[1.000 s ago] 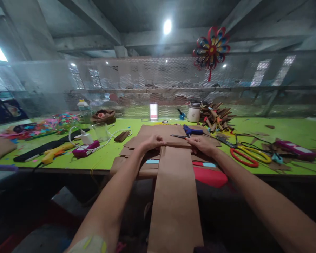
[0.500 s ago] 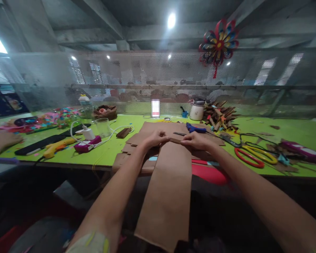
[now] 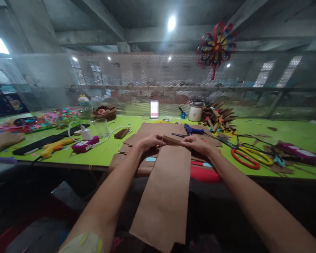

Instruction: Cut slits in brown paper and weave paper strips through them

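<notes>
A long strip of brown kraft paper (image 3: pixel 168 189) hangs from the table edge toward me, its far end folded over into a narrow band. My left hand (image 3: pixel 153 141) pinches the left end of that fold. At the right end, my right hand (image 3: pixel 193 142) grips it between thumb and fingers. Brown cardboard sheets (image 3: pixel 150 130) lie under and behind both hands. Just beyond the fold are dark scissor-like blades (image 3: pixel 177 135) and a blue-handled glue gun (image 3: pixel 193 129).
Large scissors (image 3: pixel 246 160) with red and yellow handles lie right, near a purple power block (image 3: pixel 300 151). Rolled paper pieces (image 3: pixel 218 117) and a jar (image 3: pixel 195 111) stand behind. At left are a yellow glue gun (image 3: pixel 55 147), a purple socket block (image 3: pixel 85 144) and another person's hand (image 3: pixel 6 140).
The folded band at the paper's far end now looks wider and tilted up more between my hands. My left hand has shifted slightly left; the view has moved a little.
</notes>
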Demonstrator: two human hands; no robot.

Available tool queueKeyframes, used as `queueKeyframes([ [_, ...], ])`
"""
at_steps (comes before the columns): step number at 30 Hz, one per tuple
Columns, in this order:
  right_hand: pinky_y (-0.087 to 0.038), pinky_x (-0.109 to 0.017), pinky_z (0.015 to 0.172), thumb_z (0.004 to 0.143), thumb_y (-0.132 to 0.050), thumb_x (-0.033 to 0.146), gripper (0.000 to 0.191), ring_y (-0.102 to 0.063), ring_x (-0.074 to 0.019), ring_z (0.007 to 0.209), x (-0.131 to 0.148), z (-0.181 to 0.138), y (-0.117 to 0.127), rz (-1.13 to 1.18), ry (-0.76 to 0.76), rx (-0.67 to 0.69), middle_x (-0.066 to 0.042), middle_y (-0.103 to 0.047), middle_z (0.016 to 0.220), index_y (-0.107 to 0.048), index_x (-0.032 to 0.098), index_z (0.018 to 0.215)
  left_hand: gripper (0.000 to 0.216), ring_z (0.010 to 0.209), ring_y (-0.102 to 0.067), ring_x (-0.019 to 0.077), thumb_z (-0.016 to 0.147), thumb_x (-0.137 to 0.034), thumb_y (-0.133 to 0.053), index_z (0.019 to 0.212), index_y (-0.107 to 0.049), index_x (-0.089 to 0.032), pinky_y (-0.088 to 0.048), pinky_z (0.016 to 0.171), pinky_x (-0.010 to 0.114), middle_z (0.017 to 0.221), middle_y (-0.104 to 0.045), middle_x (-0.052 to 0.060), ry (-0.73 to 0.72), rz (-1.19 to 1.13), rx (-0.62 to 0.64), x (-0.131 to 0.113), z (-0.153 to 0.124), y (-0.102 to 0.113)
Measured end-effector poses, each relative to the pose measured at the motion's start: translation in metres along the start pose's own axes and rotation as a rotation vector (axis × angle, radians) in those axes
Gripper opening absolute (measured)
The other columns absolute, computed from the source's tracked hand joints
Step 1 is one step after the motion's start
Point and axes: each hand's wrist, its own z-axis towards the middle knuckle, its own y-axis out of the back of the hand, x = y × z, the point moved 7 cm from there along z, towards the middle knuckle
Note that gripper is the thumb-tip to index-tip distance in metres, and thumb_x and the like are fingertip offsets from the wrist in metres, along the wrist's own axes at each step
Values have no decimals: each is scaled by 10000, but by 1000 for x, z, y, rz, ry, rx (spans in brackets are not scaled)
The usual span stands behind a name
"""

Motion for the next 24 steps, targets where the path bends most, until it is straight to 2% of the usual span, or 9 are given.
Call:
queueKeyframes([
  [5, -326, -255, 573, 692, -611, 517, 380, -422, -111, 573, 4, 0, 1, -8, 17, -17, 5, -532, 626, -632, 139, 720, 150, 405, -352, 41, 617, -161, -710, 609, -568, -113, -251, 422, 202, 476, -447, -49, 37, 1, 49, -3, -7, 1],
  [8, -318, -252, 562, 698, -610, 509, 371, -414, -109, 570, 5, 0, 1, -11, 26, -27, 10, -523, 618, -625, 139, 713, 163, 469, -428, 62, 609, -161, -709, 743, -625, -121, -322, 467, 200, 555, -504, -32, 52, -38, 72, -6, -12, 1],
  [12, -286, -238, 525, 714, -604, 517, 383, -386, -94, 543, 5, 1, -2, -7, 33, -14, 23, -494, 599, -619, 134, 704, 315, 637, -543, 103, 671, -303, -718, 944, -649, -164, -406, 567, 213, 771, -616, 18, 68, -156, -30, -9, -9, 1],
  [14, -276, -232, 514, 712, -613, 519, 388, -382, -90, 539, 5, 0, -3, 1, 36, -8, 26, -491, 597, -626, 131, 711, 316, 653, -551, 108, 668, -334, -736, 907, -661, -143, -398, 572, 209, 778, -631, 31, 52, -164, -71, -8, -2, -1],
  [18, -266, -228, 483, 731, -613, 518, 390, -385, -85, 509, 10, -5, -7, 28, 27, 2, 27, -491, 576, -642, 129, 741, 264, 496, -451, 68, 589, -270, -802, 701, -641, -94, -313, 487, 198, 556, -556, -9, 42, -178, -109, 0, 8, -4],
  [21, -318, -232, 481, 759, -603, 517, 394, -446, -100, 519, 19, -10, 0, 194, 24, -75, 11, -531, 592, -667, 133, 820, 310, 463, -427, 56, 564, -304, -819, 694, -611, -114, -283, 465, 187, 531, -528, -34, 33, -252, -130, 2, 8, 1],
  [24, -451, -269, 612, 774, -606, 496, 406, -586, -161, 696, 29, -13, 8, 576, 72, -165, -41, -641, 753, -667, 155, 985, 380, 485, -462, 61, 547, -377, -826, 726, -595, -134, -321, 488, 184, 569, -541, -40, 5, -339, -114, -3, 5, 5],
])
